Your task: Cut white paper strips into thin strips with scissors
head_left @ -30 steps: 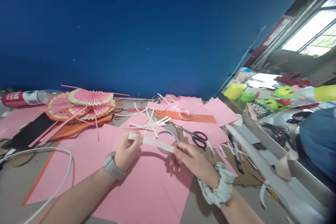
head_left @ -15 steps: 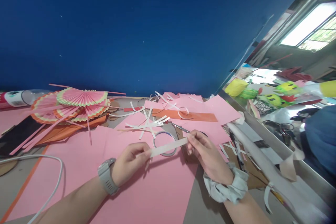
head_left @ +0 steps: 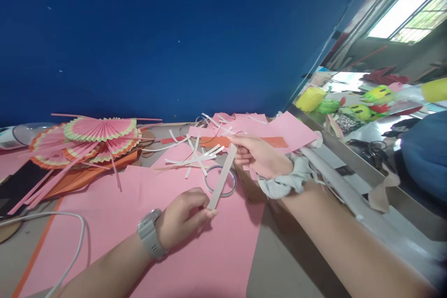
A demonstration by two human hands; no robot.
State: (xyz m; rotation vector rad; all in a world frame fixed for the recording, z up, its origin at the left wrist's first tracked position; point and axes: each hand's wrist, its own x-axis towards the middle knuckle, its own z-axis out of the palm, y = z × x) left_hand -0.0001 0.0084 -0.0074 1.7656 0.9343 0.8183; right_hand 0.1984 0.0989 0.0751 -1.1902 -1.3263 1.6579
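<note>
A pale, translucent strip of tape (head_left: 222,178) is stretched on a slant between my two hands. My left hand (head_left: 186,216), below a grey wristwatch, pinches its lower end between thumb and fingers. The upper end is pinched by my right hand (head_left: 258,154), which wears a pale scrunchie at the wrist. Behind the strip, a ring-shaped roll of tape (head_left: 230,191) lies on large pink paper (head_left: 167,260). Whether anything else sits inside the right hand is hidden. Loose white strips (head_left: 190,162) lie in a tangle just beyond.
Pink and green folded paper fans (head_left: 101,129) stand at the left by a plastic bottle (head_left: 30,135). A white cable (head_left: 82,237) curves at front left. Pink sheets and an orange strip (head_left: 275,141) lie at the back, against a blue wall (head_left: 157,42). A long white roll (head_left: 335,181) runs along the right.
My right hand has moved up and leftward, swinging the strip from nearly level to steep. The scissors seen beside that hand earlier are no longer visible. The view has shifted slightly.
</note>
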